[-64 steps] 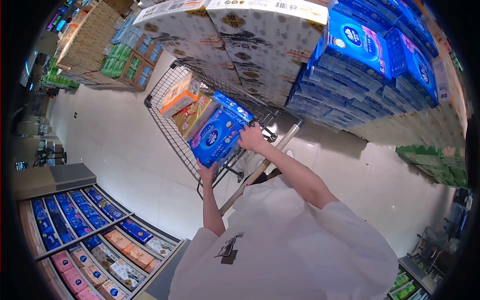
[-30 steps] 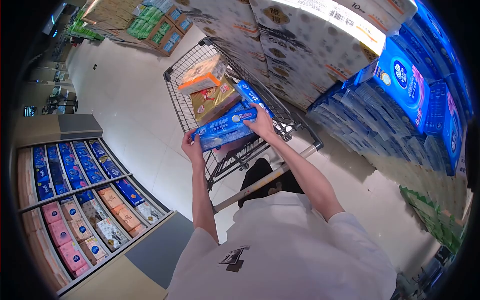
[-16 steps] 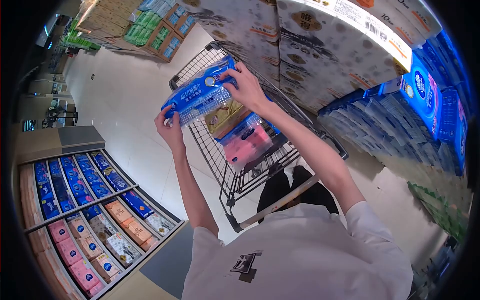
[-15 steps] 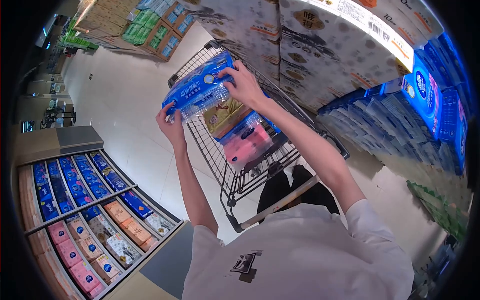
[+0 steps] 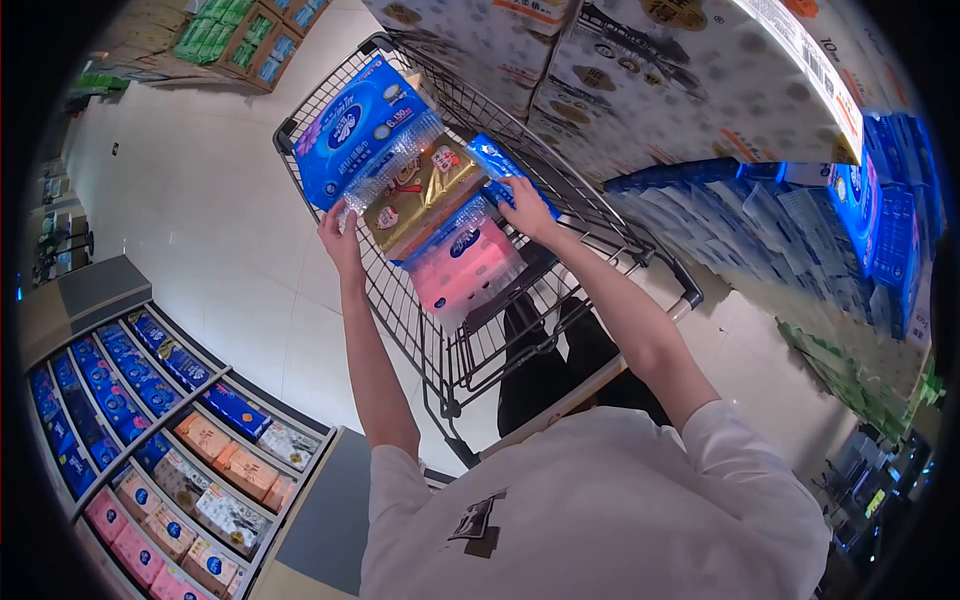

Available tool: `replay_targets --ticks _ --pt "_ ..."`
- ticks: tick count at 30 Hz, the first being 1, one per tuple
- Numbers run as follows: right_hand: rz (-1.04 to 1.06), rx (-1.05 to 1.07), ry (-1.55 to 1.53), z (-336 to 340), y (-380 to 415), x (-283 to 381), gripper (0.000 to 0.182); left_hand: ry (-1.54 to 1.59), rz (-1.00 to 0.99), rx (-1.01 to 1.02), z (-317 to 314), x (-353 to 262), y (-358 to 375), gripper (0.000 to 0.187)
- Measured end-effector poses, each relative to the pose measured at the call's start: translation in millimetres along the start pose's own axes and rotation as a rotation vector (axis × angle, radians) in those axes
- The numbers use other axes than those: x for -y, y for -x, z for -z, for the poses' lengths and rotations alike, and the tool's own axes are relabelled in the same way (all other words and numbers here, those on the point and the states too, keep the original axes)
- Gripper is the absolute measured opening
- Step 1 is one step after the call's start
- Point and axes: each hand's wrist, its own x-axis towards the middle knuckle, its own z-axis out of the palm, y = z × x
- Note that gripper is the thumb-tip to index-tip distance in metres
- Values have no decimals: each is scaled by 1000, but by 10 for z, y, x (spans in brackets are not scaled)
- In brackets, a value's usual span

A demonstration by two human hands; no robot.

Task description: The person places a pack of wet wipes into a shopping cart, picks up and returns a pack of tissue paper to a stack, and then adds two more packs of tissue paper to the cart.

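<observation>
In the head view, a black wire shopping cart (image 5: 377,43) stands before the person, with its pale bar handle (image 5: 560,400) at the near end. The big, flat, blue plastic pack (image 5: 358,132), printed with white letters and a pink flower, lies across the far left corner of the cart, and it covers a part of the cart's left edge. Its printed face looks upward, a little tilted.

The bare left hand (image 5: 342,242) is at the near left corner of this blue pack, with bent fingers at the clear wrap; I cannot tell if its grip is clamped there or only touches. The bare right hand (image 5: 532,215) is at the narrow, blue plastic pack (image 5: 497,160) along the right edge of the cart. Its fingers reach onto this pack, but I cannot tell if the grip is closed on it.

Between the two hands is a shiny, gold, rectangular pack (image 5: 425,190). Beside it, toward the handle, there is a pink, rectangular pack (image 5: 465,268) in clear plastic.

Close to the right edge of the cart rises a stack of large, white and grey printed packs (image 5: 640,95). At the left, apart from the cart, stands a grey-sided display shelf (image 5: 325,515).
</observation>
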Motion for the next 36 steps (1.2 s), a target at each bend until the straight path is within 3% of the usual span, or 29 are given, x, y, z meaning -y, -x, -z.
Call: replay_targets --ticks 1,3,6,7,9,10,12,16,18,19,23,25,27,29,30,36 --pt "-13 3 4 -95 118 -193 56 62 -18 68 -18 111 -31 35" --pt "-353 18 112 -226 327 -453 64 167 81 44 -184 2 199 37" --pt "-457 -23 239 -278 350 -399 70 -151 -103 -85 -497 -251 825 41" --pt "-474 -30 235 -298 322 -388 70 -234 -199 -79 -601 -318 1067 41" --pt "-241 -67 318 -271 163 -383 69 -223 -150 40 -867 -164 1430 44" --pt "-252 -77 318 -292 80 -375 67 -198 -157 70 -972 -132 1524 44" --pt "-297 -108 326 -351 -40 -316 63 146 317 423 -1282 -98 1787 48" --pt "-414 -48 269 -546 -202 -322 54 290 470 626 -1572 113 2004 53" --pt "-434 -71 276 -558 -233 -280 53 205 692 716 -1618 179 1994 55" --pt "-428 -80 286 -585 -242 -297 52 208 697 737 -1660 166 1982 55" --pt "-382 -2 335 -603 -298 -383 40 242 742 728 -1756 320 1944 54" --pt "-381 115 53 -507 -352 -495 33 503 768 695 -1787 368 1949 51" --pt "-380 114 34 -309 -405 -458 31 540 800 685 -1857 453 1900 54" --pt "-371 102 17 -166 -402 -417 32 632 968 510 -1990 442 1850 64" --pt "-371 78 -2 -141 -380 -401 32 606 954 542 -2036 418 1833 74" --pt "-381 -14 -102 -113 -228 -226 32 612 915 513 -2063 156 1859 78"
